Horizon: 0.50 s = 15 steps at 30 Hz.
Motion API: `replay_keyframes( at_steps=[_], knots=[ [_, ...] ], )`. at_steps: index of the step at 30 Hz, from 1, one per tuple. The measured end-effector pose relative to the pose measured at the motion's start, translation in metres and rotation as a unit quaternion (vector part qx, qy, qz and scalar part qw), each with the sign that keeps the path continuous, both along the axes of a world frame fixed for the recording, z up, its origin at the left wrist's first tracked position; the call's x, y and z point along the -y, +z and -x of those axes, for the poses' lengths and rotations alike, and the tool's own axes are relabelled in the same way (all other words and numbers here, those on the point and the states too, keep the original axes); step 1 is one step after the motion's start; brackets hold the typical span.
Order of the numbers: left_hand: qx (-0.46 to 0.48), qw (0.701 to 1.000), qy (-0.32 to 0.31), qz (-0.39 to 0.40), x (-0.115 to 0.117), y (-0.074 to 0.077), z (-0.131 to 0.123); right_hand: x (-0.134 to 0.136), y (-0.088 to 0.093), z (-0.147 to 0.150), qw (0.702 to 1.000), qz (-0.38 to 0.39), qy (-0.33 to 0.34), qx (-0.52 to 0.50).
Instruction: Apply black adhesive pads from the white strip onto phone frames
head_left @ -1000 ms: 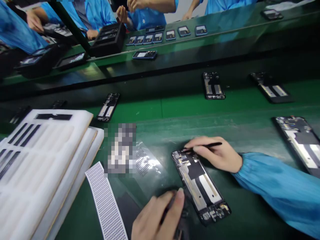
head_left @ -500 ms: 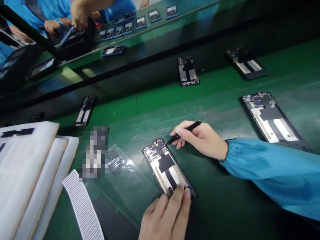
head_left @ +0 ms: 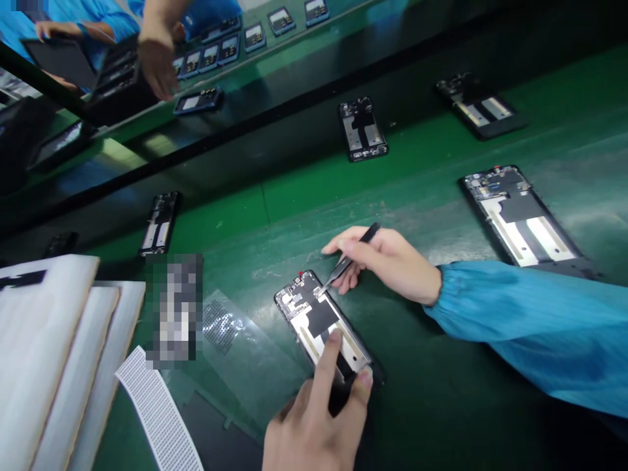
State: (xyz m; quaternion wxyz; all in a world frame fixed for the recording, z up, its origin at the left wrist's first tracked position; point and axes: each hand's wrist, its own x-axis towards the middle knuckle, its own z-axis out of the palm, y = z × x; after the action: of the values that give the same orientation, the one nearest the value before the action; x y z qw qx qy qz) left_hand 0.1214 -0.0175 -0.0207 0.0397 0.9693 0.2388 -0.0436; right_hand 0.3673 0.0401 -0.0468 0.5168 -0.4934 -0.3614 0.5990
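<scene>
An opened phone with its inner board showing lies tilted on the green bench. My left hand steadies it: the index finger presses on its pale lower half, and the thumb sits at its lower right corner. Black tweezers are pinched in my right hand. Their silver tip meets the board area near the phone's upper right edge; whether it grips a small part there is too small to tell. A clear plastic sheet with rows of small dark pieces lies just left of the phone.
White foam sheets are stacked at left, beside a white label strip and a blurred-out item. Another opened phone lies at right. Several more sit along the back strip, such as one phone. Beyond the ledge, a co-worker's hand hangs over blue phone shells.
My left index finger now reaches up onto the phone's middle, with the thumb spread from it. The tweezers' tip has moved slightly down the board's edge. A co-worker's hand has lowered.
</scene>
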Motion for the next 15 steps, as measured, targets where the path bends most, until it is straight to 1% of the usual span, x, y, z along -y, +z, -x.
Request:
replay_keyframes(
  at_steps=[1, 2, 3, 5, 7, 8, 9, 10, 11, 12, 14, 15],
  knots=[
    [-0.008, 1.0, 0.017, -0.004, 0.0, -0.001, 0.0, -0.003, 0.003, -0.004, 0.999, 0.032, -0.003, -0.02],
    [-0.019, 0.999, 0.035, -0.014, 0.0, -0.002, 0.001, -0.005, 0.007, -0.008, 0.998, 0.062, 0.003, -0.017],
    [-0.029, 0.998, 0.056, -0.028, -0.001, -0.004, 0.002, -0.007, 0.011, -0.012, 0.996, 0.086, 0.018, 0.008],
    [-0.032, 0.994, 0.095, -0.05, 0.0, -0.006, 0.007, -0.008, 0.018, -0.014, 0.986, 0.113, 0.066, 0.1],
    [0.016, 0.992, 0.118, -0.05, 0.003, -0.007, 0.015, 0.0, 0.024, -0.006, 0.97, 0.116, 0.101, 0.189],
    [0.056, 0.99, 0.12, -0.048, 0.005, -0.007, 0.02, 0.006, 0.025, 0.002, 0.964, 0.112, 0.104, 0.219],
    [0.098, 0.987, 0.114, -0.048, 0.008, -0.007, 0.025, 0.014, 0.026, 0.012, 0.954, 0.102, 0.103, 0.264],
    [0.131, 0.985, 0.101, -0.051, 0.011, -0.008, 0.029, 0.022, 0.027, 0.024, 0.934, 0.089, 0.106, 0.329],
    [0.145, 0.984, 0.084, -0.055, 0.014, -0.008, 0.033, 0.03, 0.027, 0.036, 0.9, 0.075, 0.117, 0.412],
    [0.138, 0.987, 0.066, -0.059, 0.016, -0.01, 0.036, 0.038, 0.027, 0.048, 0.853, 0.065, 0.135, 0.5],
    [0.078, 0.995, 0.033, -0.057, 0.016, -0.013, 0.039, 0.05, 0.028, 0.066, 0.745, 0.06, 0.177, 0.64],
    [0.049, 0.998, 0.016, -0.046, 0.013, -0.015, 0.04, 0.053, 0.028, 0.072, 0.707, 0.065, 0.193, 0.678]
  ],
)
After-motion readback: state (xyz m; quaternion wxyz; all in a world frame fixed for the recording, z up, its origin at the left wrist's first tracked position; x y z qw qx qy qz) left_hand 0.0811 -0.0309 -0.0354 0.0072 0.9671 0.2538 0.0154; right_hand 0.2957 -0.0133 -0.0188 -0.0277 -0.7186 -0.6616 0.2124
